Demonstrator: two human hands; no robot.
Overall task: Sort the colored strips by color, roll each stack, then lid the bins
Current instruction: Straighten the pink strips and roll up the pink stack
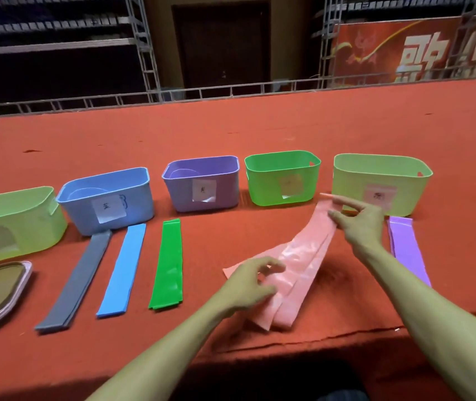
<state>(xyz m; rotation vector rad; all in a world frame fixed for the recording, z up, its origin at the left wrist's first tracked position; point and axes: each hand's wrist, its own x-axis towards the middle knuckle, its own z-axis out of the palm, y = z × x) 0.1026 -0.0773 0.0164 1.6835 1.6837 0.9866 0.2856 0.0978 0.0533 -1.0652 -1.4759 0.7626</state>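
Item: fanned pink plastic strips [300, 261], lying on red cloth table [231, 134] before right-end pale green plastic bin [352, 183]. I see left hand [248, 285] curled on near ends, right hand [358, 224] pinching far ends. My advice: pull taut, square edges flush before rolling.

view: head | faces: forward, down | range: near, over table [231, 131] | edges: seemingly lens-bent

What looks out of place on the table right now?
The pink strips are fanned apart and slanted, held by the left hand and right hand; the grey stack, blue stack, green stack and purple stack lie neat.
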